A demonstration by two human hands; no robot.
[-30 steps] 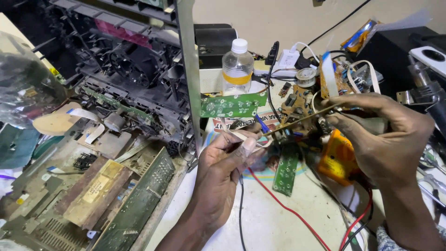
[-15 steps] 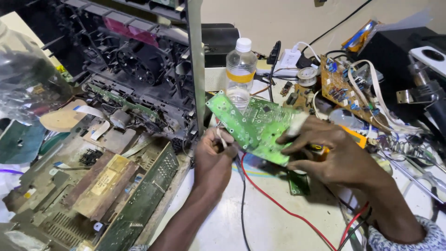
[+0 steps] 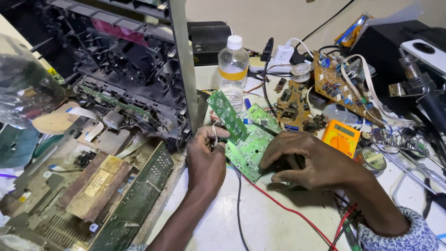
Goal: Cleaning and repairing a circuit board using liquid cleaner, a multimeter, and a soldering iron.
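Green circuit board (image 3: 251, 146) — flat on the white table (image 3: 274, 223), between the two hands, tipped slightly up at its far end. Narrow green board (image 3: 227, 116) — stands tilted over it, pinched at its lower end by the left hand (image 3: 206, 160), fingers curled. Right hand (image 3: 309, 160) — palm down, fingers bent, fingertips pressing the flat board's near right edge. Water bottle (image 3: 233, 69) — upright just behind.
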